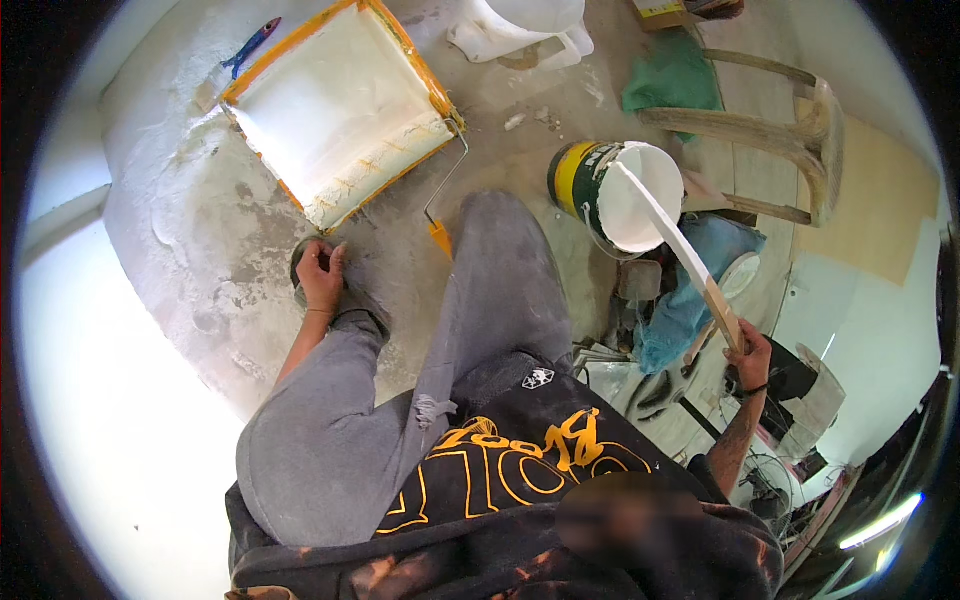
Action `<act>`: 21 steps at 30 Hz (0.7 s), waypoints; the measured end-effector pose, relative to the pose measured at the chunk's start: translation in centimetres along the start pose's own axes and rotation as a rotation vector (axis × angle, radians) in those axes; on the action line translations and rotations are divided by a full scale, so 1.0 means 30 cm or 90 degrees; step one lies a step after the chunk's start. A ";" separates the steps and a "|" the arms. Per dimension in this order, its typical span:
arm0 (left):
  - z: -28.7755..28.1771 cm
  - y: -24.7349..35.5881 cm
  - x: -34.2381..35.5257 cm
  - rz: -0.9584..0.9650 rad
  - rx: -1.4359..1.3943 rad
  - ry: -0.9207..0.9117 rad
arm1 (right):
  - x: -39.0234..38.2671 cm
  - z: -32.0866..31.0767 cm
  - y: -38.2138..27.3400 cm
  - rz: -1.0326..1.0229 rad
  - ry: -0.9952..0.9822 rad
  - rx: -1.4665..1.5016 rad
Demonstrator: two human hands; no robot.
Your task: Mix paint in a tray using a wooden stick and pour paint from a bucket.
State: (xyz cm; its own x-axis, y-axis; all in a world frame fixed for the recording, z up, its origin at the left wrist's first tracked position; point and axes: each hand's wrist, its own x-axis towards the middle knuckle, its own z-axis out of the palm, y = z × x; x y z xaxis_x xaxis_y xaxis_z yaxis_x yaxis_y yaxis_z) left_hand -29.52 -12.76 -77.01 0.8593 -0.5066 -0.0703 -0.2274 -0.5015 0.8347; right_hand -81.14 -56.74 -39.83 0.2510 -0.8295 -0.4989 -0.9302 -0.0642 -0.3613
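Observation:
My right hand (750,357) is closed round the bare end of a long wooden stir stick (690,258), whose other part is coated in white. The stick slants up to the mouth of a paint bucket (578,180) with a black and yellow outside and a white-coated inside. My left hand (322,277) hangs low by my shoe (300,258), fingers bent, thumb apart, nothing visible in it. Just beyond it lies a big white-coated paint tray (330,95) with an orange rim. A paint roller (437,190) with an orange handle rests at the tray's near right edge.
A white plastic jug (520,30) stands beyond the tray. Blue-handled brush (255,45) lies at far left. On the right are a green cloth (675,85), a wooden chair (825,150), a blue plastic bag (690,290) and a fan (780,480).

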 end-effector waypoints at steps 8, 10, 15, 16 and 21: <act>-0.024 -0.014 -0.022 -0.062 -0.008 0.011 | 0.171 -0.001 0.023 0.038 -0.111 -0.072; -0.048 -0.018 -0.029 -0.073 -0.012 0.046 | 0.127 -0.015 0.020 0.082 -0.110 -0.089; -0.014 0.011 -0.011 -0.086 -0.006 0.000 | 0.139 -0.120 0.204 0.091 -0.101 -0.029; -0.021 0.015 -0.012 -0.074 -0.003 -0.006 | 0.159 -0.079 0.137 0.100 -0.092 -0.007; -0.036 -0.005 -0.032 -0.078 -0.015 -0.022 | 0.224 0.083 -0.305 0.130 -0.139 -0.239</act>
State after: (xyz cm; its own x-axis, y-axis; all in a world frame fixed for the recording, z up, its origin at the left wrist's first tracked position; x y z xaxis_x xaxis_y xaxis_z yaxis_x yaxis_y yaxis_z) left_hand -29.83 -11.44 -76.49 0.8636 -0.4664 -0.1912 -0.1105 -0.5451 0.8310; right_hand -70.29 -60.33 -41.84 0.0664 -0.7125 -0.6986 -0.9887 -0.1413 0.0501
